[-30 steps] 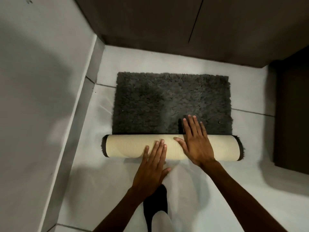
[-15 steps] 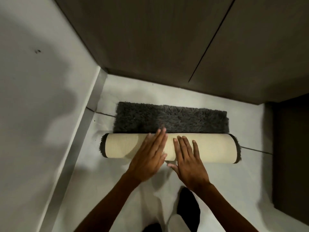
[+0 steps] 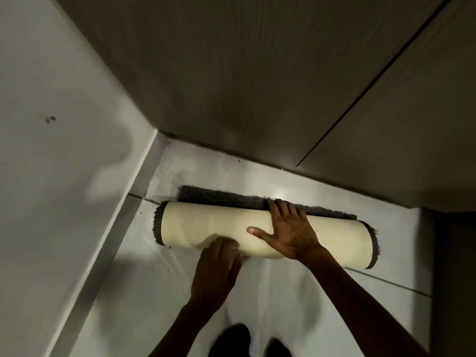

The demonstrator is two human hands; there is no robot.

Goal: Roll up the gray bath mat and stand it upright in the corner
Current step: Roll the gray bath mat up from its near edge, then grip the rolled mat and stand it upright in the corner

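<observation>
Head view: a pale tiled floor (image 3: 257,305) meets a light wall (image 3: 64,150) on the left and dark wood panels (image 3: 244,86) ahead. The gray bath mat (image 3: 206,225) lies almost fully rolled, cream backing outward, a thin gray strip still flat behind it. The right hand (image 3: 291,233) lies spread flat over the roll, gripping nothing; the left hand (image 3: 216,269) presses its near edge, fingers curled against it

Home bathroom, pale tiled floor (image 3: 144,292), shaggy bath mat (image 3: 219,228)
</observation>
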